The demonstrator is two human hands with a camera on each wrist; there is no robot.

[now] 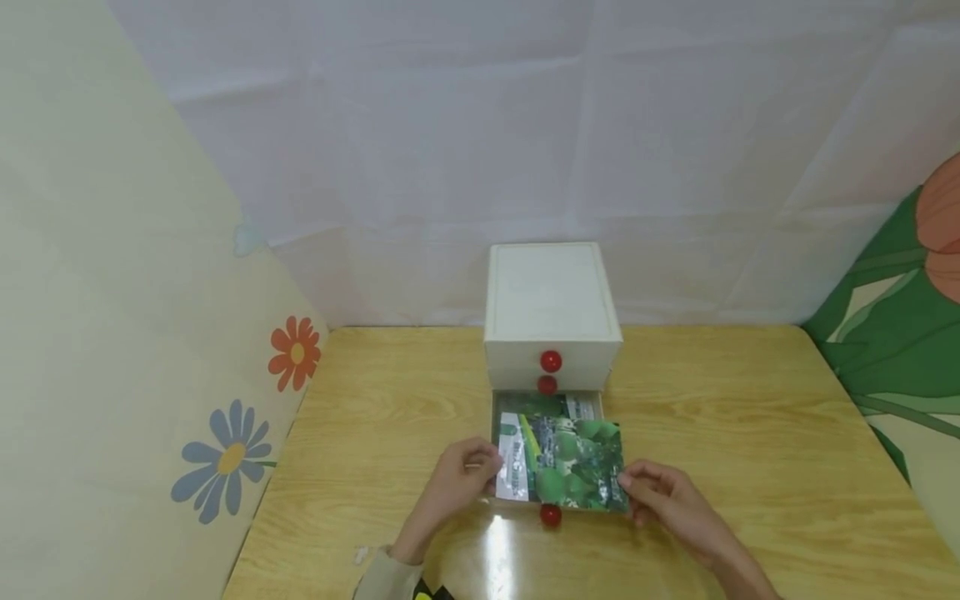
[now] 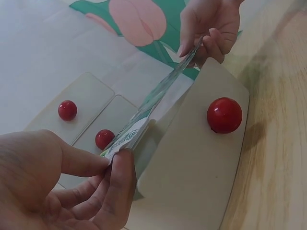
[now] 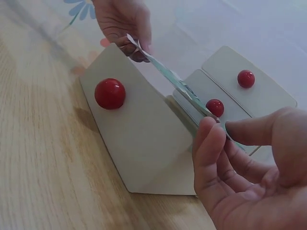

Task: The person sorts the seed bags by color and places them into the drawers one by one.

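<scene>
A flat, glossy packet (image 1: pixel 573 467) printed with green round shapes and a white end is held level between both hands, just above the pulled-out bottom drawer (image 2: pixel 192 153). My left hand (image 1: pixel 453 479) pinches its white end between thumb and fingers. At the opposite end, my right hand (image 1: pixel 671 504) pinches the packet's near corner. Inside the drawer, behind the held packet, lies another green packet (image 1: pixel 536 405), partly hidden. A red round knob (image 1: pixel 551 515) sits on the drawer's front.
The small white drawer cabinet (image 1: pixel 551 292) stands at the back of the wooden table (image 1: pixel 397 400), against a white cloth (image 1: pixel 450 150). Its two upper drawers, each with a red knob (image 1: pixel 551 361), are closed. Flower-patterned panels (image 1: pixel 112 292) flank the table.
</scene>
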